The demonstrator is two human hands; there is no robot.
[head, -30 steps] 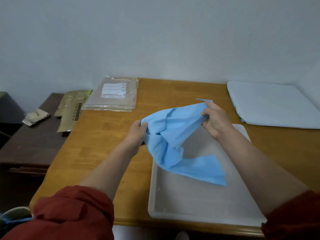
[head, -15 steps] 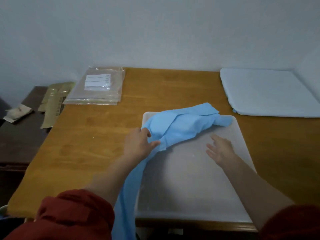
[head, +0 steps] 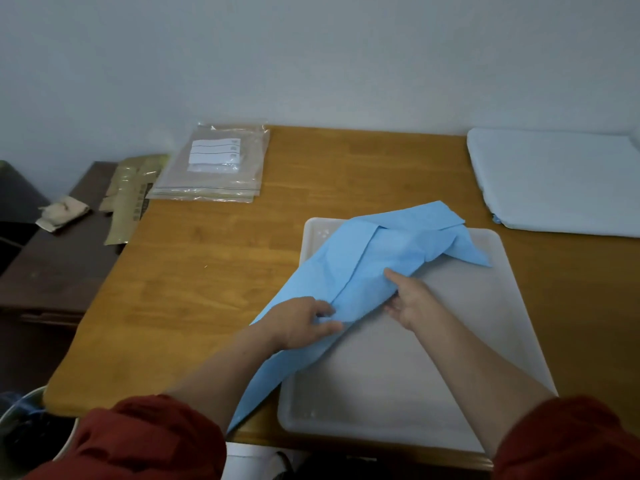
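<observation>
A crumpled light blue cloth [head: 374, 258] lies diagonally across the far left part of a shallow translucent white tray [head: 450, 358] on the wooden table. One end hangs over the table's front edge. My left hand [head: 301, 322] pinches a fold of the cloth at the tray's left rim. My right hand [head: 408, 299] grips the cloth's right side, thumb on top and fingers tucked under it.
A stack of clear zip bags [head: 214, 164] lies at the table's back left. A pale folded sheet pile [head: 561, 181] sits at the back right. Tan packets [head: 130, 195] and a wad [head: 62, 213] rest on a dark side table. A bin [head: 31, 431] stands lower left.
The cloth, held up in the air a second ago, came down onto the tray. My right hand let go, then took hold of it again nearer the middle; my left hand slid toward me.
</observation>
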